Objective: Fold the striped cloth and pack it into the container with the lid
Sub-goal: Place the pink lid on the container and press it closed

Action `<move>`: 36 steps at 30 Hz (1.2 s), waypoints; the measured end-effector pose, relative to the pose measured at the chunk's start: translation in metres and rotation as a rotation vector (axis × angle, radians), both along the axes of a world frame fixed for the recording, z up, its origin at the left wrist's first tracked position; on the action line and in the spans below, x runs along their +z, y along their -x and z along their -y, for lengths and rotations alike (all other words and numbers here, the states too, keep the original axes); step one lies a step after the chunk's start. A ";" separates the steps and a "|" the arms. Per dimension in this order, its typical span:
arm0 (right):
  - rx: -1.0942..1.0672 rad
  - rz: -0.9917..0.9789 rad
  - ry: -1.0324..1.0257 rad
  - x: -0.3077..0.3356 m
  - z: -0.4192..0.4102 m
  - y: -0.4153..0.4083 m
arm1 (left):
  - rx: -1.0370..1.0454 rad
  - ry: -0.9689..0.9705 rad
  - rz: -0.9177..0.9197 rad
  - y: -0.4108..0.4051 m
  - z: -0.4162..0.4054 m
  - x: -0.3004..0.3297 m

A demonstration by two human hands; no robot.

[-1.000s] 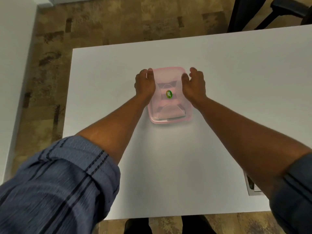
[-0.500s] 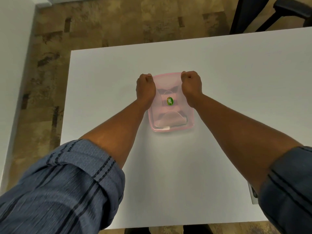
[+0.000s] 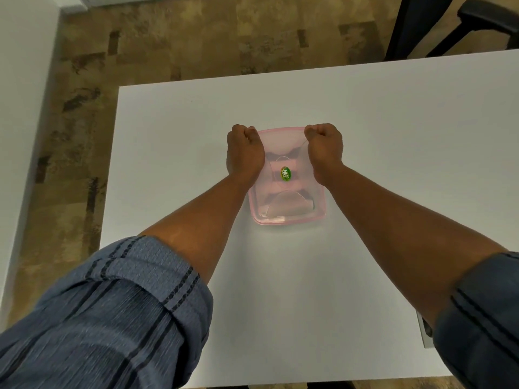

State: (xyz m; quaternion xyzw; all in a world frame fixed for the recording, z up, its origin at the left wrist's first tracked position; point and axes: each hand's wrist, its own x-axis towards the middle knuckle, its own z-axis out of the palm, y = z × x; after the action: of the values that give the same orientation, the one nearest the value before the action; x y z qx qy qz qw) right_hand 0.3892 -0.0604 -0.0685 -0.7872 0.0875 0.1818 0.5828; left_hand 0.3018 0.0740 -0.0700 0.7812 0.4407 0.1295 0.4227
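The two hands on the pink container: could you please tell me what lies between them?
In the head view, the lid spans the gap between left hand and right hand, with a green sticker on it.

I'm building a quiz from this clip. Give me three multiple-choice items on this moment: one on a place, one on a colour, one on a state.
1. Where do the hands rest?
A. far corners of the container
B. near edge of the table
C. on the chair

2. What colour is the lid?
A. blue
B. pink
C. black

3. How is the container?
A. open and empty
B. tipped over
C. covered, cloth inside

Answers: 1 A, the left hand and right hand sit fisted on the far corners of the container; 2 B, the lid is see-through pink; 3 C, the cloth shows through it.
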 end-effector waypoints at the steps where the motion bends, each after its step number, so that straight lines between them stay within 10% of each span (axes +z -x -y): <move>1: -0.019 0.012 -0.006 0.001 0.001 0.000 | 0.019 -0.021 0.010 0.002 0.001 0.000; 19: 0.402 0.380 0.266 -0.006 0.058 0.098 | -0.337 -0.271 0.075 0.095 0.051 -0.003; 36: 0.206 0.050 -0.187 -0.007 0.061 0.100 | -0.070 0.486 0.252 0.093 0.051 -0.003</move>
State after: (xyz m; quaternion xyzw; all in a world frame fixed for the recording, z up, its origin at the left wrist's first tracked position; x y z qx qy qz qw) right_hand 0.2896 -0.1216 -0.0755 -0.7386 -0.0258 0.2283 0.6338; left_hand 0.2088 0.0226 -0.0729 0.6494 0.3755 0.1015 0.6535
